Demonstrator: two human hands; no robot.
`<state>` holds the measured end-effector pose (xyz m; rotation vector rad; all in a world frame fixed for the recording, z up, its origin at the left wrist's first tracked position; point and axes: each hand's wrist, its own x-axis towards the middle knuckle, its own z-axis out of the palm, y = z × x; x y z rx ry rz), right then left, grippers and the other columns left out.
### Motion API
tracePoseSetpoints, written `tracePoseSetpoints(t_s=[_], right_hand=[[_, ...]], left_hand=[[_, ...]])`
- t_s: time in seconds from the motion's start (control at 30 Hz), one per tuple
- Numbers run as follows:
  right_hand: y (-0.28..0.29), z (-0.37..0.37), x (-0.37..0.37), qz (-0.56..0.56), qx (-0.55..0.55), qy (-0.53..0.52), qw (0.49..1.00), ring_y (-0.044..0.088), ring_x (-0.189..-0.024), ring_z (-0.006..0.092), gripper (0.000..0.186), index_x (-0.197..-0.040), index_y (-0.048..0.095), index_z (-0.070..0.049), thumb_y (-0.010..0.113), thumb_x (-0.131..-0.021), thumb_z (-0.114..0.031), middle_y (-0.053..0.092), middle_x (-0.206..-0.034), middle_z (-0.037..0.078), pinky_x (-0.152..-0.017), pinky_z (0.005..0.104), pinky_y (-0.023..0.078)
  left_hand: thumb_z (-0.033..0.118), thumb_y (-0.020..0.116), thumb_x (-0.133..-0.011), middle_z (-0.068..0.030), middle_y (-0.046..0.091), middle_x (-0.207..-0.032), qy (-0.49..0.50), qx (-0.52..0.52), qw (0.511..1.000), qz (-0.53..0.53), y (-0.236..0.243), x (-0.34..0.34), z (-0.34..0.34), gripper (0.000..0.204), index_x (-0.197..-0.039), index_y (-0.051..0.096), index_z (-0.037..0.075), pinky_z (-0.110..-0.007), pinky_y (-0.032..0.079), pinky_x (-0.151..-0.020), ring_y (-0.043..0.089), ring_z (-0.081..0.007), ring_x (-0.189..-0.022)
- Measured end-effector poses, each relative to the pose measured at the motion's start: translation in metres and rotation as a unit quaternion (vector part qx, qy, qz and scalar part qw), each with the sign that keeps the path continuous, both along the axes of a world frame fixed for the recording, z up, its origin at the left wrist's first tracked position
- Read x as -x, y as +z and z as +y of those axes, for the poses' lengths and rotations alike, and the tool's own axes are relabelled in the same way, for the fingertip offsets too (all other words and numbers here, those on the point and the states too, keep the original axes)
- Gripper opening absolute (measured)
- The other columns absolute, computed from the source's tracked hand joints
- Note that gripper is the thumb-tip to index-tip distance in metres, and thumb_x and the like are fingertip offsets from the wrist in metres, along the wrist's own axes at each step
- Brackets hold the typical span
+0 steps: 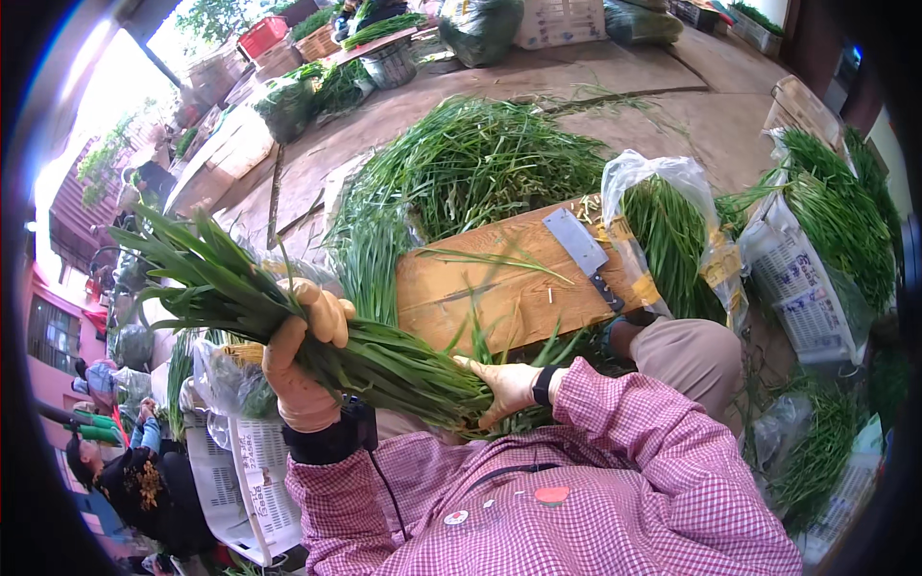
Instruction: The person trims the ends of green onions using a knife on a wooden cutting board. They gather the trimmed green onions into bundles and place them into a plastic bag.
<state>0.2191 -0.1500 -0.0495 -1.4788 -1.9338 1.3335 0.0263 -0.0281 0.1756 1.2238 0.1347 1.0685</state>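
Note:
A thick bunch of long, flat green leaves, which look like garlic chives [399, 370], lies slantwise in front of me. My left hand [298, 360], in a pale glove, wraps round its middle, and the leaf tips fan out to the upper left. Toward the other end, my right hand [506, 387] grips the bunch with thumb and fingers around it. Beyond my hands is a wooden board [442, 302] with a few loose leaves on it. A cleaver [579, 245] with a dark handle rests on the board's right side.
A big heap of the same greens [480, 158] lies behind the board. To the right stand a clear plastic bag of greens [663, 226] and a white crate [802, 274]. Another white crate [240, 480] is at my left, near a person in dark clothes [158, 480].

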Motion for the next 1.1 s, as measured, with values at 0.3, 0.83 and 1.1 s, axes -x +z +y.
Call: tracePoseSetpoints(t_s=[0.3,0.83,1.1], right_hand=[[-0.047,-0.034,0.019,-0.088,-0.108,-0.117,0.983,0.07,-0.1,0.033,0.046,-0.122,0.056,-0.012,0.075,-0.083,-0.026,0.069,-0.114,0.012,-0.083,0.0429,0.057],[-0.073,-0.058,-0.015,-0.291,0.226,0.083,0.926,0.064,-0.119,0.0387,0.079,-0.139,0.056,-0.004,0.084,-0.077,-0.044,0.068,-0.126,0.023,-0.098,0.0477,0.051],[0.144,-0.025,-0.034,-0.019,-0.245,-0.124,0.961,0.071,-0.102,0.0358,0.053,-0.14,0.055,-0.012,0.065,-0.097,-0.04,0.072,-0.112,0.02,-0.087,0.0449,0.057]], left_hand=[[0.029,0.05,-0.109,0.0031,0.047,-0.073,0.021,-0.022,0.999,-0.034,0.019,0.029,-0.006,0.024,-0.107,0.059,0.007,-0.033,0.042,-0.08,0.045,-0.0096,-0.062],[0.025,0.056,-0.107,0.0042,0.042,-0.075,0.022,-0.1,0.989,-0.103,0.054,0.089,-0.001,0.017,-0.106,0.056,0.008,-0.032,0.04,-0.087,0.045,-0.0088,-0.069],[0.024,0.054,-0.108,0.0051,0.041,-0.072,-0.081,0.009,0.985,-0.153,0.018,0.052,-0.002,0.016,-0.1,0.053,0.011,-0.031,0.042,-0.087,0.043,-0.008,-0.064]])
